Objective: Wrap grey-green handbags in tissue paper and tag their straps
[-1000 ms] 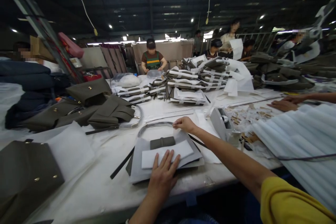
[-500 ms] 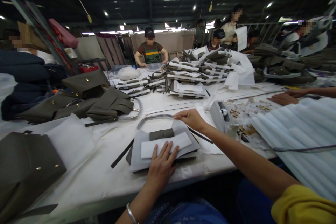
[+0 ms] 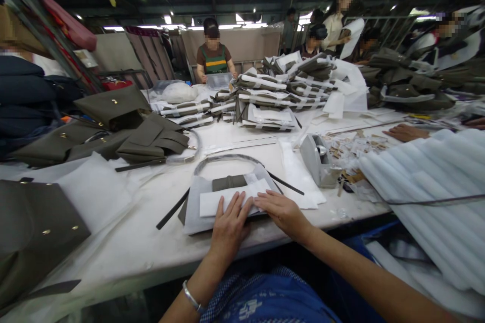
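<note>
A flat olive-grey handbag [image 3: 229, 182] lies in front of me, mostly under a sheet of thin white paper [image 3: 193, 201]. Its plastic-wrapped handle [image 3: 227, 158] arcs away from me, and dark straps stick out at both sides. Across the near part of the bag is a white foam strip [image 3: 210, 204]. My left hand [image 3: 232, 219] rests flat on the strip's near edge, fingers stretched out. Beside it, my right hand [image 3: 282, 212] lies on the strip's right end with its fingers extended. Both hands touch the packing material and grip nothing.
Olive bags [image 3: 144, 141] are heaped at the left, another bag [image 3: 41, 232] nearer me. Wrapped bags [image 3: 265, 96] are piled at the back. A grey tape dispenser [image 3: 318, 159] stands to the right, near foam sheets [image 3: 428, 176]. A co-worker's hand [image 3: 406, 132] rests beyond.
My right hand has left the bag's handle and come toward me, down onto the right end of the foam strip. My left hand stays on the strip. The view has shifted slightly.
</note>
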`<state>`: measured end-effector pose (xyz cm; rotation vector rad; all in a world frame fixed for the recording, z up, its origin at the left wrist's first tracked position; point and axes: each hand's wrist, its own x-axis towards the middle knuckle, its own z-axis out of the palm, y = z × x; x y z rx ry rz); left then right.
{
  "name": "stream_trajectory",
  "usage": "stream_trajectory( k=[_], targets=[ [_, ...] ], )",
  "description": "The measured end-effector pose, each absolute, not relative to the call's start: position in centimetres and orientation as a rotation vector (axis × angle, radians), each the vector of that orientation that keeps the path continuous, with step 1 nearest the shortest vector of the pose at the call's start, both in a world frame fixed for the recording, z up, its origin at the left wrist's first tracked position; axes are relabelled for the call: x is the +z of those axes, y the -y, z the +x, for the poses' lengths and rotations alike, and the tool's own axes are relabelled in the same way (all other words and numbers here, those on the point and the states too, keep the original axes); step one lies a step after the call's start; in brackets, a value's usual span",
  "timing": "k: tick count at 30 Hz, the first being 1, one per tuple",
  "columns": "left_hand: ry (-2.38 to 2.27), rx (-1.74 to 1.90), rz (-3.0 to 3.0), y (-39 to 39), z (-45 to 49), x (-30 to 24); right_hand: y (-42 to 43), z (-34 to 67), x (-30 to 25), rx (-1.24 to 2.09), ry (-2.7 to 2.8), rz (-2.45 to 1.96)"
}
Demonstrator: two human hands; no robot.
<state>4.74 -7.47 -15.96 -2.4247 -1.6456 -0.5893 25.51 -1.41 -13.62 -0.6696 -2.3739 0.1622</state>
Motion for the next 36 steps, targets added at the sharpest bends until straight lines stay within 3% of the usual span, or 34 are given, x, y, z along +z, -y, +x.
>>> stream_trajectory(
  k=[7, 11, 17, 24, 31, 36],
  targets=[
    [1.732, -0.55, -2.374, 7.8, 5.7, -15.3, 3.0, 26.1, -15.3, -0.029, 2.36, -0.549],
    [1.705, -0.564, -2.338, 7.8, 6.0, -15.9, 3.1, 26.4, -13.1, 0.114, 2.398, -0.58],
    [1.553, -0.537, -2.329, 7.6, 5.8, -16.7, -3.4, 23.7, -10.3, 0.215, 2.476, -0.856],
    [1.48, -0.499, -2.335, 7.1, 5.6, -17.0, -7.9, 21.5, -12.8, 0.155, 2.901, -0.952],
    [1.54, -0.527, -2.41, 7.3, 5.5, -16.7, -7.4, 21.9, -13.0, 0.235, 2.852, -0.98],
    [1.589, -0.506, -2.471, 7.4, 5.5, -15.9, -4.2, 25.5, -13.2, 0.465, 2.502, -0.887]
  ],
)
